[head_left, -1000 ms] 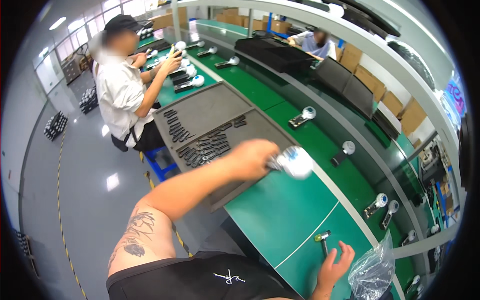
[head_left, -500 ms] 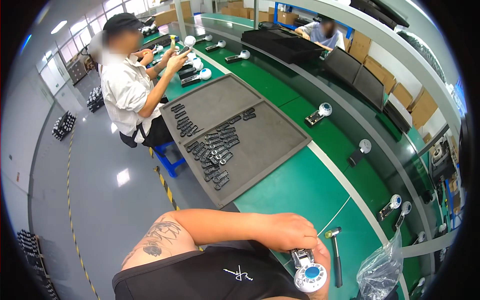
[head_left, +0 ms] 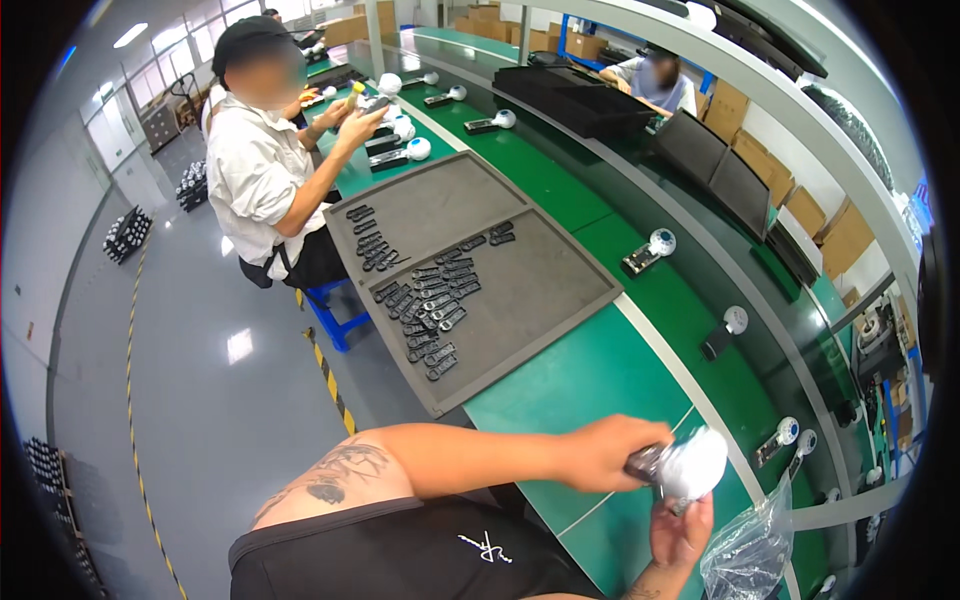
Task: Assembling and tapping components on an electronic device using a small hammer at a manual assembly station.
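My left hand [head_left: 618,452] is closed round the short dark handle of a handheld device [head_left: 698,465] with a round white head, held tilted above the green bench. The head is smeared by motion. Just below it, my right hand [head_left: 678,540] has its fingers curled up against the underside of the head. Something small and dark shows between those fingers, too blurred to name. A crumpled clear plastic bag [head_left: 748,555] lies right of my right hand.
A grey two-part tray [head_left: 530,330] with several black handle-shaped parts [head_left: 430,300] sits ahead. More white-headed devices [head_left: 650,250] lie along the green line at right. A co-worker in a white shirt [head_left: 265,170] sits at far left; another person [head_left: 655,85] works across the line.
Both hands and the device have moved up and to the right, away from my body, and the device has turned over. The hammer beside them has gone from sight.
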Motion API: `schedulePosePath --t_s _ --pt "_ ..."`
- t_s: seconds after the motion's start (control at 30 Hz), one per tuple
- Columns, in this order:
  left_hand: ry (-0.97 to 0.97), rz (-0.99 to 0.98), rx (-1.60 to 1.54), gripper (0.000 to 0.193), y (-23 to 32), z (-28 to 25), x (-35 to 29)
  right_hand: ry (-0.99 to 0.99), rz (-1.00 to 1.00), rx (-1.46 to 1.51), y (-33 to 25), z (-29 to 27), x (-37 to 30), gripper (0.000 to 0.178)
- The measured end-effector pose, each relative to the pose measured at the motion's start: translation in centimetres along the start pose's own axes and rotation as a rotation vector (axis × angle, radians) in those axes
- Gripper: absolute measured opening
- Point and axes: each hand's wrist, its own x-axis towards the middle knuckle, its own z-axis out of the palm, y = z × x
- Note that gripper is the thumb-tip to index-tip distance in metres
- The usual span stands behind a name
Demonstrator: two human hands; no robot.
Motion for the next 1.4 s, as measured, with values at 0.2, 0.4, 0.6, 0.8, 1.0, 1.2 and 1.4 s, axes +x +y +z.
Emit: schedulePosePath --t_s 0.2,0.4,0.6,0.8,1.0,1.2,1.4 --pt "0.115 -0.241 -0.551 0.039 -4.3 3.2 7.3 -0.237 -0.003 0.314 0.8 -4.7 0.2 0.059" --pt "0.119 -0.308 -1.252 0.041 -8.9 2.9 6.6 -0.225 0.017 0.377 2.1 -4.0 0.9 0.06" --pt "0.068 -0.369 -0.945 0.046 -9.5 2.4 6.1 -0.257 0.085 0.44 3.1 -3.3 0.7 0.062" --pt "0.017 -0.48 -1.115 0.046 -8.3 1.8 6.2 -0.251 0.031 0.393 2.9 -2.7 0.7 0.056" --pt "0.024 -0.574 -1.077 0.047 -6.1 2.0 6.0 -0.153 -0.027 0.474 1.5 -2.5 -0.2 0.05" --pt "-0.028 -0.61 -0.798 0.073 -6.0 3.1 6.2 -0.059 -0.131 0.354 -1.8 -1.2 -0.3 0.046" --pt "-0.11 -0.479 -0.671 0.091 -6.1 4.7 5.2 0.208 -0.224 -0.118 -2.8 2.0 1.5 0.042"
